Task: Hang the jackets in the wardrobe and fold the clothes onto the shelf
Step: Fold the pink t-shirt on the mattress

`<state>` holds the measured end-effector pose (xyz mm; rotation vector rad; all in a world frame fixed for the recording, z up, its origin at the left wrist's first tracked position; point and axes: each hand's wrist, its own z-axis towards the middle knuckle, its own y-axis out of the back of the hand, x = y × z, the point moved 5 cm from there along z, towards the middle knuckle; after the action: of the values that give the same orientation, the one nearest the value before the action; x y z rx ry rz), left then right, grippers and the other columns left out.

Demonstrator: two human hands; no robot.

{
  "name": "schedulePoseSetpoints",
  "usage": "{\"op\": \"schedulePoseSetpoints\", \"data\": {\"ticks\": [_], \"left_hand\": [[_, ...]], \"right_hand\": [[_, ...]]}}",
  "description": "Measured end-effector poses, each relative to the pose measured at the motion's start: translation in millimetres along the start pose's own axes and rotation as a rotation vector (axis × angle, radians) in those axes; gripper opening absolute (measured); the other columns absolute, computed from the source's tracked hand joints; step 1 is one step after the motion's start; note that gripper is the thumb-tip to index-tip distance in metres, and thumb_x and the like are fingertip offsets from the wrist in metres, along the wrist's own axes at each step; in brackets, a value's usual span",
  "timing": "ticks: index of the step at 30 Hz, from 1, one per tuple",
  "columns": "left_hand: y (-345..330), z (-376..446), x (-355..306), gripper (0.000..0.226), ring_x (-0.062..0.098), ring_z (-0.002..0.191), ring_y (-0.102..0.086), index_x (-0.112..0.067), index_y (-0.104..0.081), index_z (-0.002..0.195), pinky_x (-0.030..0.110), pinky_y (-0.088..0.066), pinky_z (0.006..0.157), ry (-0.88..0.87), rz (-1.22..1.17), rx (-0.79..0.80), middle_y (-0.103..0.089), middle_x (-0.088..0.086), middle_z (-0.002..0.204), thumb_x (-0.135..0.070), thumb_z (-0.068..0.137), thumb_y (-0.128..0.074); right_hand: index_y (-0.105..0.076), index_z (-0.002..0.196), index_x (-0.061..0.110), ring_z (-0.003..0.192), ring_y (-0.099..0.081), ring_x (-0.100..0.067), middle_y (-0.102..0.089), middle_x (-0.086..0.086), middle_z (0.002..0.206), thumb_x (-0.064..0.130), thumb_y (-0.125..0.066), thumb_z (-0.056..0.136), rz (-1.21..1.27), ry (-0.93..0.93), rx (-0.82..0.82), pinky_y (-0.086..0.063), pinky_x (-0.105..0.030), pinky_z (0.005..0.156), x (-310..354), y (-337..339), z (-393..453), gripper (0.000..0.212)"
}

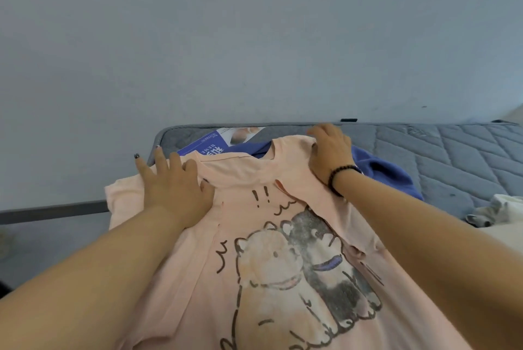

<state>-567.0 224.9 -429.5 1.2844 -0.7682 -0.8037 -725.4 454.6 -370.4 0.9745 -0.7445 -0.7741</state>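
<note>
Garment: pink T-shirt (283,250) with a cartoon animal print lies face up on a grey mattress (441,151), collar at the far end, hem running out of view at the near edge.
Left hand: left hand (177,185) rests flat on the shirt's left shoulder, fingers straight and spread, grasping nothing.
Right hand: right hand (329,151) lies over the right shoulder by the collar, fingers bent down onto the cloth; whether they pinch it cannot be told.
Underneath: blue garment (387,171) lies beneath the shirt's far right corner, a printed card (223,140) behind it.
Right edge: pale clothing (501,214) lies well apart.
Risk: creases across the chest may be folded in if not smoothed; the left sleeve overhangs the mattress edge and could drag the shirt askew; the blue garment could be caught up.
</note>
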Motion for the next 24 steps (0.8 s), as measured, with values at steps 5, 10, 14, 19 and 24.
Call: {"op": "schedulePoseSetpoints", "data": {"ticks": [5,10,14,19,24], "left_hand": [[2.7,16.5,7.8,0.037,0.030,0.106,-0.048,-0.011,-0.046,0.107,0.041,-0.039,0.088,-0.102,-0.285,-0.175,-0.050,0.010,0.115,-0.041,0.086,-0.043],[2.1,24.0,22.1,0.041,0.033,0.108,-0.046,-0.006,-0.048,0.119,0.043,-0.035,0.085,0.035,-0.376,-0.326,-0.054,0.013,0.118,-0.035,0.090,-0.049],[0.3,22.8,25.6,0.028,0.034,0.093,-0.046,-0.005,-0.060,0.093,0.041,-0.032,0.073,0.031,-0.306,-0.437,-0.052,0.015,0.095,-0.032,0.085,-0.057],[7.8,15.3,23.8,0.017,0.032,0.067,-0.048,-0.005,-0.049,0.079,0.035,-0.028,0.057,-0.062,-0.351,-0.618,-0.050,0.015,0.078,-0.011,0.079,-0.064],[14.1,1.0,18.9,0.017,0.029,0.057,-0.047,-0.010,-0.044,0.079,0.035,-0.036,0.050,-0.196,-0.285,-0.693,-0.048,0.010,0.070,-0.006,0.081,-0.061]], "right_hand": [[-0.032,0.144,0.020,0.129,-0.042,-0.028,-0.047,-0.008,0.141,0.037,-0.034,0.099,-0.067,-0.044,0.164,-0.028,-0.039,0.106,-11.5,-46.9,7.7,0.048],[-0.026,0.148,0.018,0.128,-0.037,-0.031,-0.043,-0.010,0.138,0.040,-0.040,0.097,-0.072,0.063,0.077,-0.023,-0.041,0.109,-13.9,-50.3,15.0,0.057],[-0.053,0.120,0.013,0.103,-0.038,-0.028,-0.047,-0.011,0.110,0.028,-0.052,0.095,-0.114,0.162,-0.170,-0.027,-0.040,0.097,-6.3,-40.5,7.6,0.030],[-0.056,0.090,0.005,0.083,-0.034,-0.022,-0.053,-0.013,0.088,0.013,-0.069,0.085,-0.216,0.294,-0.339,-0.040,-0.040,0.079,6.6,-27.4,-5.6,0.016],[-0.047,0.096,0.020,0.096,-0.049,-0.024,-0.057,-0.002,0.098,0.032,-0.038,0.097,-0.369,0.248,-0.008,-0.023,-0.033,0.090,5.6,-25.1,-11.3,0.015]]}}
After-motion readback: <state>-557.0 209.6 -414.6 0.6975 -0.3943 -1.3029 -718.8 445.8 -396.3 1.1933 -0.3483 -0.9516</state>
